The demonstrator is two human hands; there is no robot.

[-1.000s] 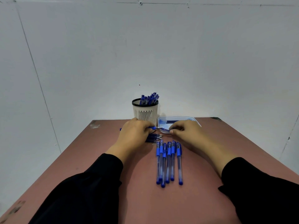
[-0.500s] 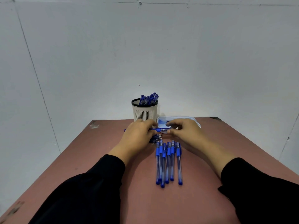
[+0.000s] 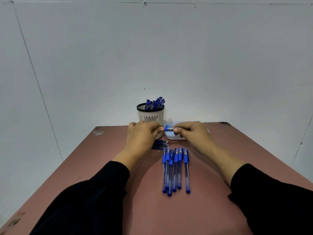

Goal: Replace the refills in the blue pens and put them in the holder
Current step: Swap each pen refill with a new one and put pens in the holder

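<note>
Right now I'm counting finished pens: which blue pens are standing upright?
Those in the holder by the wall; the pens in the row lie flat on the table.

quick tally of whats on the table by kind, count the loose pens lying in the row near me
pens in the row: 6
pen held in both hands: 1
pen holder: 1
white tray: 1
pile of refills: 1, too blurred to count singly
total: 10

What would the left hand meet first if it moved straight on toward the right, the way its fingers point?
Probably the right hand, which holds the other end of the same blue pen; the left hand is close already.
</note>
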